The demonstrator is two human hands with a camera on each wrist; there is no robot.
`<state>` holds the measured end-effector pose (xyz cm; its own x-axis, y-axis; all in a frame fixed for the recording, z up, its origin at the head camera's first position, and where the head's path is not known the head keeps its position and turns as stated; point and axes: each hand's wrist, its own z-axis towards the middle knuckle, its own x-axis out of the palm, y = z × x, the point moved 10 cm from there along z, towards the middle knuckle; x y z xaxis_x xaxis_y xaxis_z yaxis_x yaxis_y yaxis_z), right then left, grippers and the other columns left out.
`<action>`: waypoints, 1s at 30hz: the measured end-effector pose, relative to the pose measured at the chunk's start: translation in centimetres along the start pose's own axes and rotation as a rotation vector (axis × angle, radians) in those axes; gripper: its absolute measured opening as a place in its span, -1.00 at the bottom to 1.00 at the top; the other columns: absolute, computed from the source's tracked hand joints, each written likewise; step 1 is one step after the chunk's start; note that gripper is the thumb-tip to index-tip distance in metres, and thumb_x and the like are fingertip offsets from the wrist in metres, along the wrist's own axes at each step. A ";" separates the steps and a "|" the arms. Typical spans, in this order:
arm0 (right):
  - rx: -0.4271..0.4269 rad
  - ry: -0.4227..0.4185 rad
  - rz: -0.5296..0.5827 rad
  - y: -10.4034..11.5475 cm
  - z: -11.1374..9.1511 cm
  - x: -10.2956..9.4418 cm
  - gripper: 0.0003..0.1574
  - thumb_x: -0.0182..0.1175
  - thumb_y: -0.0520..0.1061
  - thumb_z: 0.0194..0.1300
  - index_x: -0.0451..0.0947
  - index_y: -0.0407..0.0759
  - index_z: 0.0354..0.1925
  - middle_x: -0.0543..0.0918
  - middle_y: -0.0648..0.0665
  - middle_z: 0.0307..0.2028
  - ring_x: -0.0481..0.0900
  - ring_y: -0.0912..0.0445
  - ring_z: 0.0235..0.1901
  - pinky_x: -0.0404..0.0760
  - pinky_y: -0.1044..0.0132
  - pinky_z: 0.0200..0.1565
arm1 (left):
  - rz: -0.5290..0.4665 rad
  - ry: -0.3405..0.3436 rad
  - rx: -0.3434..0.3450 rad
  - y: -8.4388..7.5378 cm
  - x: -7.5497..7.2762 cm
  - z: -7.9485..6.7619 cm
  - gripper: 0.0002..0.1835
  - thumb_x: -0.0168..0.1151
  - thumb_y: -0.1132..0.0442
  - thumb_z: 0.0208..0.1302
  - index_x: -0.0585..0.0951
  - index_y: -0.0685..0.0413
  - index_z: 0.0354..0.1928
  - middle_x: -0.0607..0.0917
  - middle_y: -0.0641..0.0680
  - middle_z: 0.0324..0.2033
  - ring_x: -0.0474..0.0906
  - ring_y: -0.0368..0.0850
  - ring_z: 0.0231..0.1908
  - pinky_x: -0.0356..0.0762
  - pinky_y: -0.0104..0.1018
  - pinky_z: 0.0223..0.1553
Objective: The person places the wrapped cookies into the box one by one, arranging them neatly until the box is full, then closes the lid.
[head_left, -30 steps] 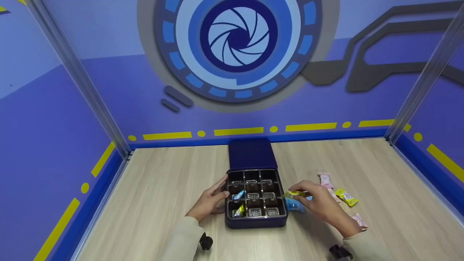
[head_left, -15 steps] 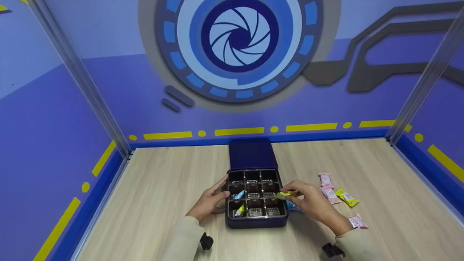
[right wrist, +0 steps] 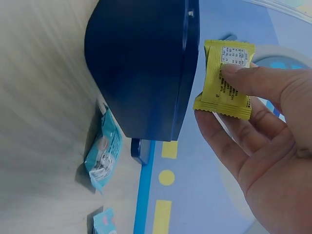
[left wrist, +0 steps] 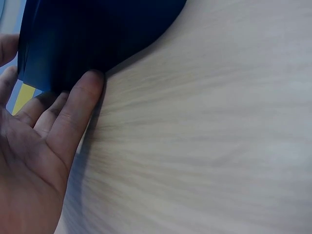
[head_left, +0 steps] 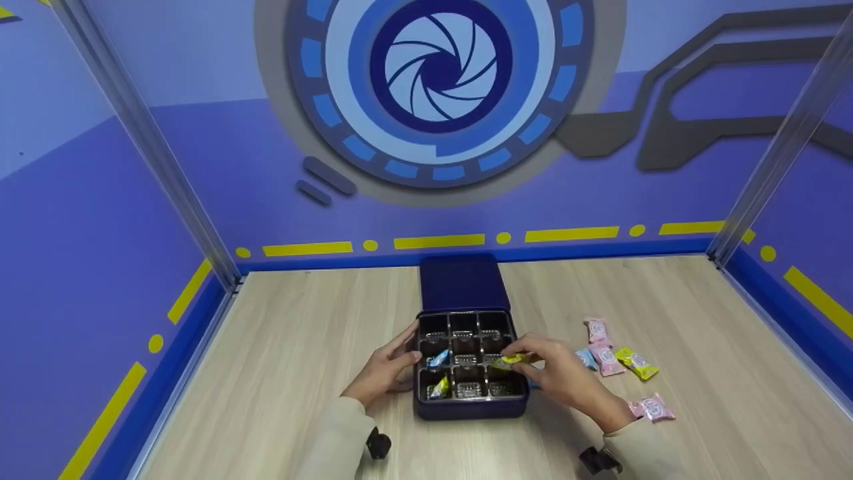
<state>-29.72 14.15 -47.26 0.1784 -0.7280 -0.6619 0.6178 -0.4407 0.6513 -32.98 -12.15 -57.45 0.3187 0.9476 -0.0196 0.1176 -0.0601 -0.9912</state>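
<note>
A dark blue box (head_left: 470, 411) holds a black divider tray with several compartments. A blue-wrapped candy (head_left: 438, 359) lies in its middle-left compartment, and a yellow one (head_left: 440, 388) in the front-left. My left hand (head_left: 383, 370) rests along the box's left side, thumb at the rim; the left wrist view shows straight fingers (left wrist: 73, 114) against the lower wall. Between thumb and fingers, my right hand (head_left: 566, 373) pinches a yellow-wrapped candy (right wrist: 226, 80). In the head view that candy overlaps the right column of compartments.
Behind the box its lid (head_left: 463, 283) stands open. Pink candies (head_left: 607, 360), a yellow candy (head_left: 638, 363) and a blue candy (head_left: 586, 359) lie on the table to the right. Close beside the box's right wall is another blue candy (right wrist: 105, 153). A printed panel wall (head_left: 320, 220) encloses the table.
My right hand has carried the yellow candy leftward from beside the box to over its right compartments. My left hand and the box have stayed in place.
</note>
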 end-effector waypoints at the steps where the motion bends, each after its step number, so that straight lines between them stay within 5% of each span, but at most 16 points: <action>1: 0.000 0.005 -0.001 0.1 0.1 0.1 -0.63 0.40 -0.49 0.30 0.74 -0.19 0.01 0.75 -0.02 -0.05 0.74 0.01 -0.05 0.77 0.12 -0.03 | -0.002 0.000 0.000 0.0 0.0 0.0 -0.28 0.17 0.14 0.63 0.17 -0.32 0.70 -0.08 0.21 0.69 0.22 0.39 0.51 0.58 0.33 0.16; 30: 0.001 0.099 -0.004 0.8 1.2 1.8 -0.64 0.37 -0.44 0.36 0.74 -0.11 0.02 0.74 0.02 0.00 0.72 0.04 -0.04 0.75 0.12 0.01 | -0.033 -0.001 -0.014 0.2 0.1 0.0 -0.27 0.18 0.15 0.63 0.17 -0.31 0.70 0.06 0.24 0.66 0.20 0.39 0.52 0.59 0.30 0.16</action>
<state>-29.82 11.86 -47.44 0.2508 -0.6712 -0.6975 0.6179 -0.4436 0.6491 -32.95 -12.08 -57.66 0.3135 0.9495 0.0125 0.1411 -0.0336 -0.9894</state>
